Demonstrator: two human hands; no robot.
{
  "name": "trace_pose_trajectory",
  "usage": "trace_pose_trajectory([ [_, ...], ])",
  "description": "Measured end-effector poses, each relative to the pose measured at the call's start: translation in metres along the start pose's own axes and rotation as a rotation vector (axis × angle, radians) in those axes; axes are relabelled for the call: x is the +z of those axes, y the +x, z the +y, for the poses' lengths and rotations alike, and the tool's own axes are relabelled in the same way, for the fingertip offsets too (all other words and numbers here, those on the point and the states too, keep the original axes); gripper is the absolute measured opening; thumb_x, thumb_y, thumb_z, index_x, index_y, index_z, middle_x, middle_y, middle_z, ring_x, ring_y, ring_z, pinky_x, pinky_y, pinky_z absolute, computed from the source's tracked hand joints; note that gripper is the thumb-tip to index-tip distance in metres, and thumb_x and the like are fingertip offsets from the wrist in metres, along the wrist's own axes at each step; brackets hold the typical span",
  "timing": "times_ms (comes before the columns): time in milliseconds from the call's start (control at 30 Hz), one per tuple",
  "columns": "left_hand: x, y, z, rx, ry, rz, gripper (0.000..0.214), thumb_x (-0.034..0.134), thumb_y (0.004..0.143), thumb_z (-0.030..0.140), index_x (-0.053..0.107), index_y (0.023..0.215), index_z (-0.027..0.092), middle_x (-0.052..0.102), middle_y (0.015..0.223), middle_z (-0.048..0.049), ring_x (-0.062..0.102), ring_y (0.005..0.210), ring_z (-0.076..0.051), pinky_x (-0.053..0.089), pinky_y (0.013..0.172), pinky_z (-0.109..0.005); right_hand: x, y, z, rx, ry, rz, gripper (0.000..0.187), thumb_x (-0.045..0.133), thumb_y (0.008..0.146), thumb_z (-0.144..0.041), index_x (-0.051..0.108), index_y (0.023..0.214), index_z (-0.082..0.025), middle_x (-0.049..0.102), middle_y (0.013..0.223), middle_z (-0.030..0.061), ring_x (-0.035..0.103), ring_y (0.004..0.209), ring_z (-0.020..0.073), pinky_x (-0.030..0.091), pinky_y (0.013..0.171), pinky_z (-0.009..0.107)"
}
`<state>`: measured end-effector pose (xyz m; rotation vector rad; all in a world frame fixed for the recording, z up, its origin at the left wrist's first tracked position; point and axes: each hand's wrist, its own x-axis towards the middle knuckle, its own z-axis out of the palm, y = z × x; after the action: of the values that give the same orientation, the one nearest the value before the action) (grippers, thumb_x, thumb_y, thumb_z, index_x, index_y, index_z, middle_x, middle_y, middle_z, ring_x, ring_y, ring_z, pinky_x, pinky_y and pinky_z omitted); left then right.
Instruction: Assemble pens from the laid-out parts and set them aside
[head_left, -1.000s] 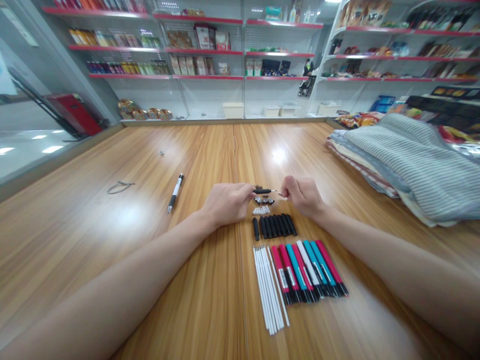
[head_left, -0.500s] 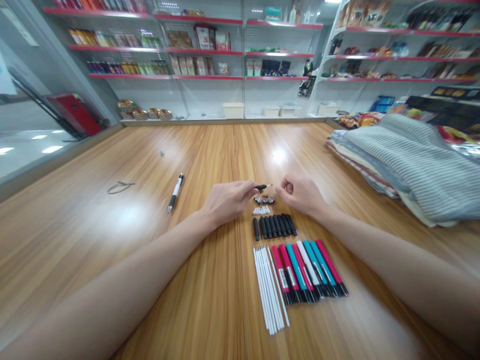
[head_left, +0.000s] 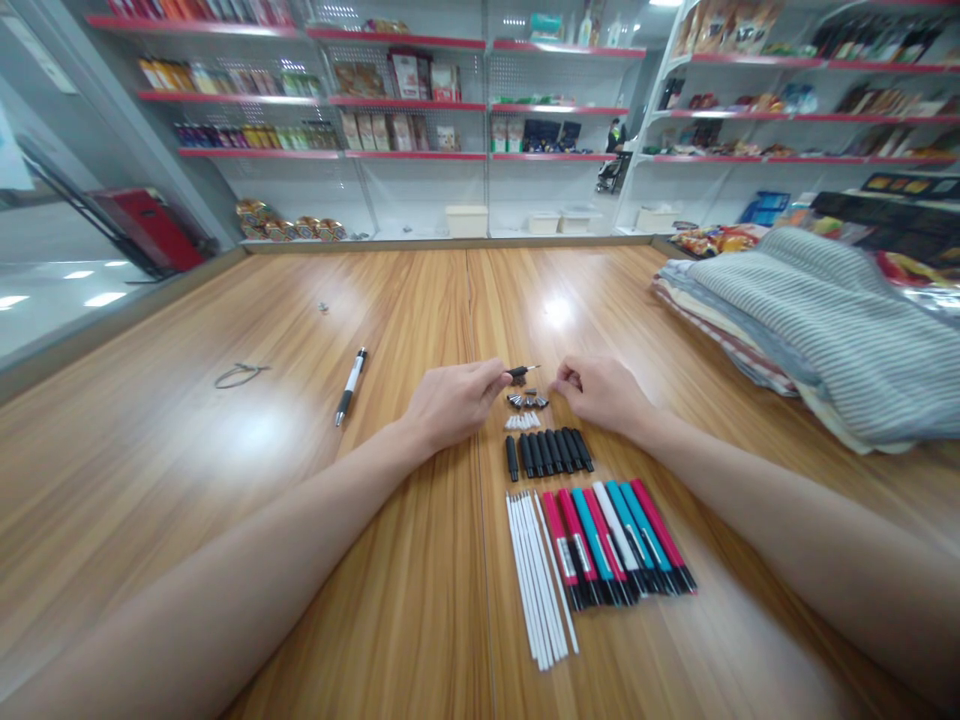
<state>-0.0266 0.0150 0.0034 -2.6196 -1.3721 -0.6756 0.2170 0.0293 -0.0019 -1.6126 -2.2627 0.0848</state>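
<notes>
My left hand (head_left: 456, 405) is closed on a black pen grip (head_left: 518, 372), from which a thin pale tip points right. Most of that part is hidden by the fingers. A short gap away, my right hand (head_left: 606, 390) has its fingers curled together; whether something small is pinched there I cannot make out. Beneath the hands lie silvery cone tips (head_left: 529, 401), small white plugs (head_left: 523, 421) and a row of black grips (head_left: 551, 453). Closer to me are white refills (head_left: 536, 580) and pink, teal and white pen barrels (head_left: 616, 540).
An assembled white and black pen (head_left: 351, 387) lies left of my left hand, with a thin looped cord (head_left: 240, 375) farther left. Folded striped cloth (head_left: 832, 310) covers the table's right side. Stocked shelves (head_left: 405, 100) stand behind the table's far edge.
My right hand has shifted very slightly right and down. The pale tip on the grip in my left hand now tilts a little higher. Everything on the table stays put.
</notes>
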Motion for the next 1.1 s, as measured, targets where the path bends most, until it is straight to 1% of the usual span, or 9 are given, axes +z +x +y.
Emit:
trace_pose_trajectory([
  [100, 0.0022, -0.0004, -0.0015, -0.024, 0.023, -0.008, 0.035, 0.029, 0.1, 0.042, 0.056, 0.092, 0.021, 0.069, 0.082, -0.0028, 0.062, 0.068, -0.017, 0.027, 0.053, -0.026, 0.0015, 0.0008, 0.0004, -0.017, -0.028, -0.005, 0.019, 0.053, 0.088, -0.036, 0.065, 0.086, -0.02, 0.068, 0.086, 0.0026, 0.059, 0.076, 0.015, 0.032, 0.063, 0.025],
  [200, 0.0032, -0.0007, -0.0021, -0.033, 0.03, -0.017, 0.035, 0.029, 0.1, 0.042, 0.056, 0.093, 0.022, 0.069, 0.082, -0.003, 0.063, 0.069, -0.018, 0.028, 0.054, -0.026, 0.0028, 0.0012, 0.0008, -0.026, -0.055, -0.009, 0.019, 0.052, 0.089, -0.034, 0.064, 0.086, -0.02, 0.068, 0.089, 0.0026, 0.06, 0.081, 0.0165, 0.032, 0.064, 0.026],
  [367, 0.0029, -0.0011, -0.0022, -0.019, 0.028, -0.029, 0.036, 0.029, 0.1, 0.043, 0.056, 0.091, 0.021, 0.07, 0.083, -0.0032, 0.064, 0.071, -0.018, 0.029, 0.054, -0.027, 0.0018, 0.0003, -0.0012, -0.045, -0.056, -0.001, 0.017, 0.051, 0.09, -0.032, 0.063, 0.088, -0.02, 0.067, 0.09, 0.0027, 0.059, 0.082, 0.0162, 0.033, 0.066, 0.026],
  [533, 0.0042, -0.0008, -0.0036, -0.025, 0.019, -0.034, 0.036, 0.028, 0.1, 0.043, 0.055, 0.093, 0.021, 0.07, 0.084, -0.0034, 0.065, 0.071, -0.018, 0.031, 0.055, -0.026, -0.0006, -0.0005, -0.003, -0.066, 0.012, -0.003, 0.016, 0.053, 0.089, -0.03, 0.065, 0.092, -0.02, 0.068, 0.092, 0.0027, 0.059, 0.08, 0.0139, 0.035, 0.068, 0.024],
  [667, 0.0048, -0.0006, -0.0038, -0.026, 0.014, -0.04, 0.035, 0.028, 0.1, 0.043, 0.055, 0.093, 0.021, 0.07, 0.085, -0.0035, 0.065, 0.072, -0.018, 0.031, 0.055, -0.026, -0.0006, 0.0002, -0.0033, -0.041, 0.035, 0.001, 0.016, 0.057, 0.087, -0.032, 0.066, 0.091, -0.02, 0.069, 0.093, 0.0028, 0.059, 0.079, 0.0135, 0.036, 0.067, 0.024],
  [867, 0.004, -0.0008, -0.0028, -0.023, 0.016, -0.036, 0.036, 0.028, 0.1, 0.044, 0.056, 0.093, 0.021, 0.07, 0.084, -0.0041, 0.065, 0.072, -0.018, 0.032, 0.056, -0.026, -0.0008, 0.0014, -0.005, 0.079, -0.046, 0.001, 0.024, 0.058, 0.087, -0.043, 0.068, 0.086, -0.021, 0.068, 0.082, 0.0033, 0.06, 0.077, 0.0165, 0.034, 0.064, 0.027],
  [1100, 0.001, 0.0001, -0.0018, -0.019, 0.021, -0.05, 0.035, 0.029, 0.1, 0.043, 0.054, 0.089, 0.021, 0.069, 0.081, -0.0029, 0.063, 0.069, -0.018, 0.03, 0.055, -0.026, 0.0015, 0.0027, -0.0022, 0.013, -0.119, -0.017, 0.026, 0.052, 0.091, -0.041, 0.064, 0.087, -0.018, 0.068, 0.091, 0.005, 0.06, 0.083, 0.0175, 0.033, 0.066, 0.027],
])
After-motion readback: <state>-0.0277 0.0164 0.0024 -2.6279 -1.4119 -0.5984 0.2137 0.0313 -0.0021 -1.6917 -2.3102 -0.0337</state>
